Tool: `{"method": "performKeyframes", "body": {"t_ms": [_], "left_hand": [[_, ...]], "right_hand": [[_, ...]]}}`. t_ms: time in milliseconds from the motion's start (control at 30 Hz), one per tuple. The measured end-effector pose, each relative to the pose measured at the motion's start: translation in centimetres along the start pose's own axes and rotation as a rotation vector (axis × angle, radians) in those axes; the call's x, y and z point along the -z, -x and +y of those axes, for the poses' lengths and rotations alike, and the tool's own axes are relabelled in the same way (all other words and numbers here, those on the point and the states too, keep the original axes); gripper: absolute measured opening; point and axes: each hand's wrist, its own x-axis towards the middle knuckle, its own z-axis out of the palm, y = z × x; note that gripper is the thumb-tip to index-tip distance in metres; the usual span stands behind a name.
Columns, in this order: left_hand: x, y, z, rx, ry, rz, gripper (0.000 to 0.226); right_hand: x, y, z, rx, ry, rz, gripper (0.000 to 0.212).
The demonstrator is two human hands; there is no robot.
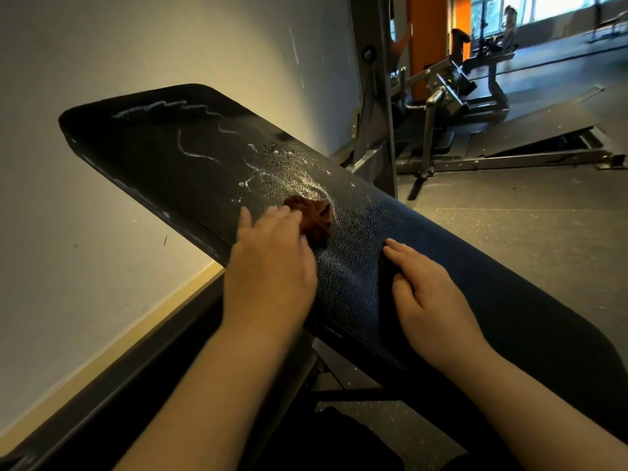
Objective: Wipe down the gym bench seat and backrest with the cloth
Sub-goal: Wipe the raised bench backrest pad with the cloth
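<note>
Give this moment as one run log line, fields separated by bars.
left hand: presses brown cloth on backrest | right hand: flat on lower pad | white streaks: unwiped beyond cloth

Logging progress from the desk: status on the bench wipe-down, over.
Left hand presses brown cloth on backrest. Right hand rests flat on the pad, near side. White streaks unwiped toward far end. Nothing blocking.
</note>
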Motion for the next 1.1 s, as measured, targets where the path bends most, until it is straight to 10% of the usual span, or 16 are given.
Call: {"method": "performKeyframes", "body": {"t_ms": [200, 433, 700, 933, 1100], "left_hand": [[-2.0, 3.8, 3.7, -0.364, 0.041, -0.145, 0.041], [0.5, -1.2, -1.7, 0.053, 0.028, 0.05, 0.042], [-1.8, 4.1, 3.5, -0.301, 0.059, -0.136, 0.042], [-0.1, -0.2, -0.2, 0.011, 0.034, 0.029, 0.04], [-1.6, 4.1, 4.8, -0.123, 0.032, -0.167, 0.053]], "right_hand": [[0.0, -0.1, 0.0, -0.008, -0.034, -0.008, 0.048], [0.1, 0.3, 0.0, -0.009, -0.03, 0.002, 0.047], [0.3, 0.2, -0.5, -0.013, -0.037, -0.012, 0.048], [0.4, 0.5, -0.3, -0.01, 0.01, -0.007, 0.047], [0.9, 1.5, -0.9, 0.027, -0.175, 0.06, 0.04]]}}
